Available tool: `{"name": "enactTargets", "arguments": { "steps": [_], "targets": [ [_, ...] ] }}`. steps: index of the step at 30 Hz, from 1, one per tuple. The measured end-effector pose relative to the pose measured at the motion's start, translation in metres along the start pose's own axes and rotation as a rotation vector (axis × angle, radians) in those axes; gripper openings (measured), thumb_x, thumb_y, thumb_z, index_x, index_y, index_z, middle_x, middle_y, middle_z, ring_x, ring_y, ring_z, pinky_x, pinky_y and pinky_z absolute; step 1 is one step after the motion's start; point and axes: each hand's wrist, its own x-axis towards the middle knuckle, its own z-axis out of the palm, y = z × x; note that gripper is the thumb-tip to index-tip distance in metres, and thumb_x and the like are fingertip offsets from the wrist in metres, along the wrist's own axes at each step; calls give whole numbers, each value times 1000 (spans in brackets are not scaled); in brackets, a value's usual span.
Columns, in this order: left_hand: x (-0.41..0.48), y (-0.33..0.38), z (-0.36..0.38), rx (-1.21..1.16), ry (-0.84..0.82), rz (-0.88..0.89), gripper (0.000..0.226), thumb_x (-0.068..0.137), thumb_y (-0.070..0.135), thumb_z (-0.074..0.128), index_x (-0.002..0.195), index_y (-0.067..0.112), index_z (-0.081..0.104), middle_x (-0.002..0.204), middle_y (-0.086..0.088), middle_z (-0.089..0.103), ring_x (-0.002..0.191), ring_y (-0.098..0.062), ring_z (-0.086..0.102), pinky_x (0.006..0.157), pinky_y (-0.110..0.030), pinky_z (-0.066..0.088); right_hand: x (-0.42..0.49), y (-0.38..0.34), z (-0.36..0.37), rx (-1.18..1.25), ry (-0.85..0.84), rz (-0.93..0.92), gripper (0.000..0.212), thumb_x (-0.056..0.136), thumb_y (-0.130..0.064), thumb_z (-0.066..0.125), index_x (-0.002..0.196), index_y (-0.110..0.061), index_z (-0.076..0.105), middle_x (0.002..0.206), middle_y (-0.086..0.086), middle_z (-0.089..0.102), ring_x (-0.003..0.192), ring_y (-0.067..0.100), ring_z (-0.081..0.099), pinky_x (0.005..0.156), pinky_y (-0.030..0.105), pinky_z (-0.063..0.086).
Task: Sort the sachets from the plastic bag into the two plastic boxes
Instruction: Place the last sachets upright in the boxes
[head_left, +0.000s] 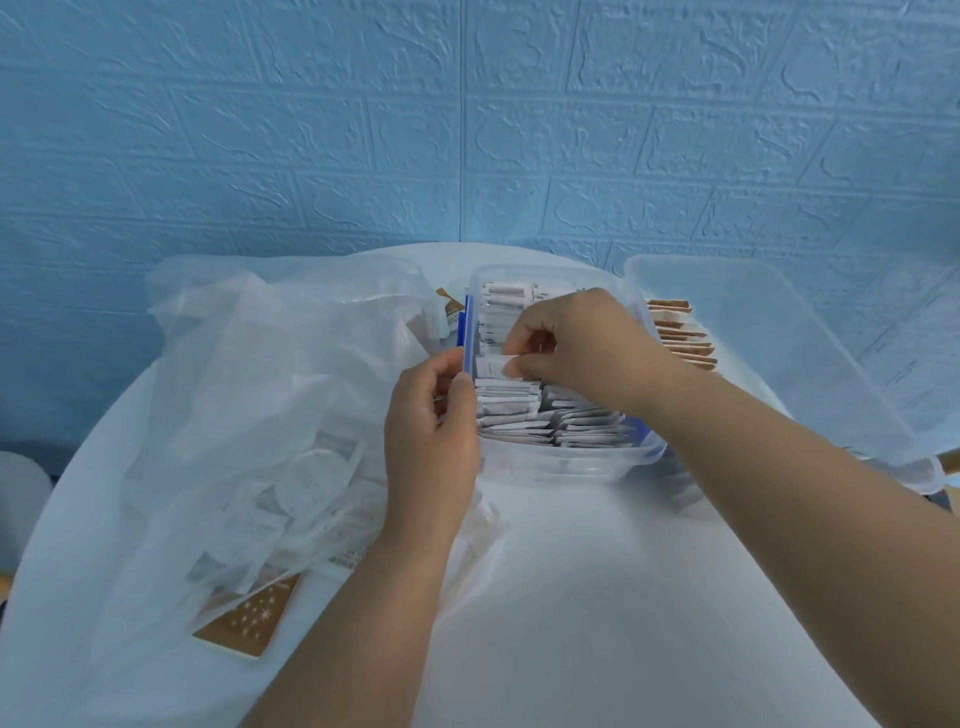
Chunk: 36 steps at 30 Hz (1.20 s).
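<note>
Sachets (519, 410) are already filling the box (561, 462) by the table's (571, 597) far edge, I'm pinching another white sachet (491, 364) in my right hand (582, 348), left hand (431, 436) gripping the box wall, plenty waiting in the bag (249, 389).

Desk (597, 597): round, white, smooth top; its curved far edge sits close to the wall ahead of you.
Wall (311, 130): pale blue, embossed in a brick pattern. A vertical seam (461, 156) runs down it towards the desk's far edge.
Grey rounded object (18, 499): low at your left, beyond the desk rim and cut off by the frame. You cannot tell what it is.
Wood-coloured piece (949, 460): at your right edge, mostly hidden.
</note>
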Motion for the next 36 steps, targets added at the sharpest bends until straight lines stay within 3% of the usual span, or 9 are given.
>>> {"name": "enactTargets", "arguments": {
  "steps": [5,11,16,22,26,31,36],
  "targets": [
    [-1,2,-1,-20,-8,18,25,91,10,50,109,20,65,103,8,63,84,9,57,66,-4,40,-1,5,-4,-39,-64,-10,9,82,-22,69,85,-14,71,74,-9,59,61,-2,46,61,2,33],
    [0,2,-1,-28,2,22,24,91,8,51,108,15,66,102,12,63,81,15,55,63,-1,38,6,1,3,-17,-69,19,10,79,-20,72,87,-14,70,76,-6,59,74,7,51,60,4,34],
    [-1,2,0,-5,0,36,25,91,8,50,109,15,66,104,8,63,81,16,54,64,0,37,4,7,1,-15,-93,78,8,80,-22,71,83,-15,70,71,-11,55,61,0,47,60,2,33],
    [0,1,0,5,1,40,25,92,9,50,110,17,65,101,13,60,82,19,52,65,1,36,10,2,9,-77,-95,52,12,83,-20,66,83,-10,72,81,1,68,71,7,51,58,15,36],
    [-2,3,0,-2,-6,34,24,92,8,50,110,17,64,100,11,60,78,19,53,59,1,37,6,8,3,-35,-119,63,12,83,-22,67,86,-11,72,81,-2,65,76,9,54,61,6,35],
    [0,1,0,17,-6,30,24,92,12,51,111,17,65,103,12,61,85,16,53,68,1,35,3,10,0,68,-99,89,5,82,-19,68,81,-14,69,72,-12,60,68,3,50,61,2,35],
    [-1,0,0,16,-3,45,25,92,11,50,111,18,64,100,18,58,83,19,51,68,1,35,5,8,5,3,-122,57,9,83,-18,66,84,-11,71,84,-1,68,76,8,55,61,4,36]
  ]
}}
